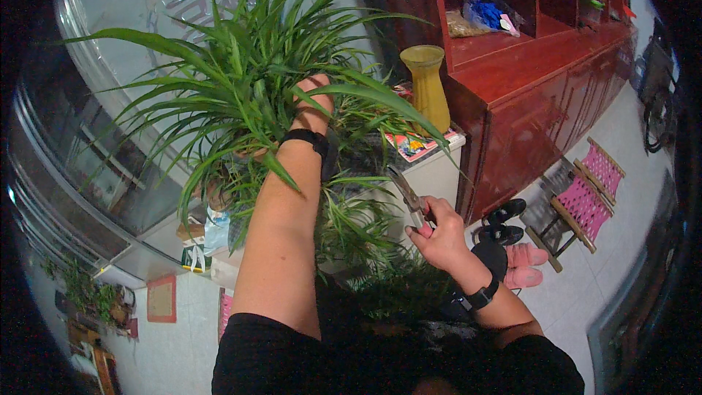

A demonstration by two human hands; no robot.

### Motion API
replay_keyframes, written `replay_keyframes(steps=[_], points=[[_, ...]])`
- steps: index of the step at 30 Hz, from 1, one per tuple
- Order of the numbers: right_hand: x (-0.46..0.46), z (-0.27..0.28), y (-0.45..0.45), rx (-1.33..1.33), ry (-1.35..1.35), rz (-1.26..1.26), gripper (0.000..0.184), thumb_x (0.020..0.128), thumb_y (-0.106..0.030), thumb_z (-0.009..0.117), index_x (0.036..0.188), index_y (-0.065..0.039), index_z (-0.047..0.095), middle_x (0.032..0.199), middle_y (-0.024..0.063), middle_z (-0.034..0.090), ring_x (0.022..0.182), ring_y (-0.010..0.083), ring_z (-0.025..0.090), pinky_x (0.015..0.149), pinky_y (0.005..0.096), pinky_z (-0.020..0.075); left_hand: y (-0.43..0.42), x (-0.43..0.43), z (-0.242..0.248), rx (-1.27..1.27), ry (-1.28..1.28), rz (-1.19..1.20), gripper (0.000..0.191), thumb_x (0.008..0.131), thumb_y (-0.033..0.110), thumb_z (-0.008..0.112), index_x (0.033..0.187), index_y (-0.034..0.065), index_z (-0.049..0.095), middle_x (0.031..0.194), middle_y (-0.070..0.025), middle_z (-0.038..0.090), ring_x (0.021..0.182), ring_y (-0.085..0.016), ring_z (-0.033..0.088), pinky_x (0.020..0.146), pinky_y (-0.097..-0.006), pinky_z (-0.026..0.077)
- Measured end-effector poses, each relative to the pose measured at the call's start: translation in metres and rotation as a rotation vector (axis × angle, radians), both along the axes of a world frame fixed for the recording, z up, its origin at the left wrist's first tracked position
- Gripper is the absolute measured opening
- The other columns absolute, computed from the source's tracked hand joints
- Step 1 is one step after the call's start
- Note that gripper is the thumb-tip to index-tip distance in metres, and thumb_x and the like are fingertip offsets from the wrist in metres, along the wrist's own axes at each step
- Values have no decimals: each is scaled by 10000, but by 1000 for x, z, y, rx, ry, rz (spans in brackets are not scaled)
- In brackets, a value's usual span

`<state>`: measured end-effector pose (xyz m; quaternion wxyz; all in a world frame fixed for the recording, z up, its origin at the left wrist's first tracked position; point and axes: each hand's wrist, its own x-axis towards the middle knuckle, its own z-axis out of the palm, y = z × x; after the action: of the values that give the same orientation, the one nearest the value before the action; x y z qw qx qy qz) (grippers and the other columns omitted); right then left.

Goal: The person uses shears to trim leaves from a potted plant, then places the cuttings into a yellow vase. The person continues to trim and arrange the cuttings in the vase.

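A large spider plant (241, 66) with long arching green leaves spreads in front of me. My left hand (315, 96) reaches into its foliage; leaves hide the fingers, so their grip cannot be made out. In my right hand (444, 230) is a pair of pruning shears (408, 195), held by the handles with the blades pointing up and left. The shears are apart from the big plant's crown. Below my left forearm, more thin trailing leaves (356, 219) hang down in front of a pale cabinet.
A yellow vase (429, 88) stands on a magazine (411, 145) at the counter's right end. Beyond it rises a red wooden cabinet (521, 137). On the floor at right are pink folding stools (584, 203), black shoes (503, 225) and pink slippers (526, 266). A glass panel (126, 5) stands behind the plant.
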<state>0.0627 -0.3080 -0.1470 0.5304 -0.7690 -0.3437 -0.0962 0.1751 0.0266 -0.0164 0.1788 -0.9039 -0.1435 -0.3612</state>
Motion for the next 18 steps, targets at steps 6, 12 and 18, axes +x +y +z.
replay_keyframes(steps=[6, 12, 18], points=[[1, 1, -2, 7, 15, -12, 464, 636, -131, 736, 1031, -2, 530, 862, 154, 542, 828, 352, 547, 737, 423, 459, 6, 3, 0, 79, 43, 67, 91, 767, 150, 639, 725, 83, 685, 717, -143, 661, 643, -322, 658, 534, -403, 528], [0, 4, -3, 1, 18, -8, 471, 633, -133, 740, 1036, 9, 543, 897, 163, 559, 860, 356, 557, 771, 416, 468, -27, -15, -6, 286, 270, 123, 131, 788, 117, 601, 897, 114, 673, 833, -88, 652, 754, -257, 644, 557, -408, 503], [-3, 5, -10, 33, 37, -24, 509, 643, -129, 762, 1087, 17, 560, 978, 176, 576, 896, 341, 589, 820, 386, 477, -109, -102, -39, 104, 246, -313, 99, 677, 98, 595, 772, 79, 615, 773, -112, 619, 757, -286, 633, 603, -383, 495]])
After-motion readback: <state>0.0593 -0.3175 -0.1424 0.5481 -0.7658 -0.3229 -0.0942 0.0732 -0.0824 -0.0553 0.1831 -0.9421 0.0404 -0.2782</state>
